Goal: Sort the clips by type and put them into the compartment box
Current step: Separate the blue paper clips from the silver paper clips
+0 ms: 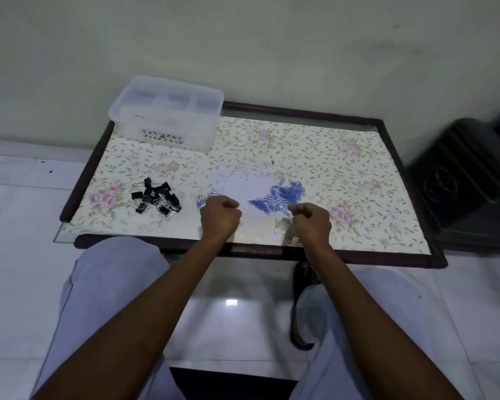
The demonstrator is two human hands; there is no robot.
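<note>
Hands curled over the bench (358, 168): left hand (220, 216) beside few paper clips (204, 199), right hand (312, 223) near the blue pile (283, 194); whether they hold anything, I cannot tell.

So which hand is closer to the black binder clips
Left. The left hand sits just right of the binder clips, with a small clip cluster between. The right hand is much farther right, below the blue paper clips.

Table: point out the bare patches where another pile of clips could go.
The right half of the table, beyond the blue paper clips, is bare. So is the middle strip between the compartment box and the piles. The near edge is crowded: black binder clips, left hand, right hand.
</note>
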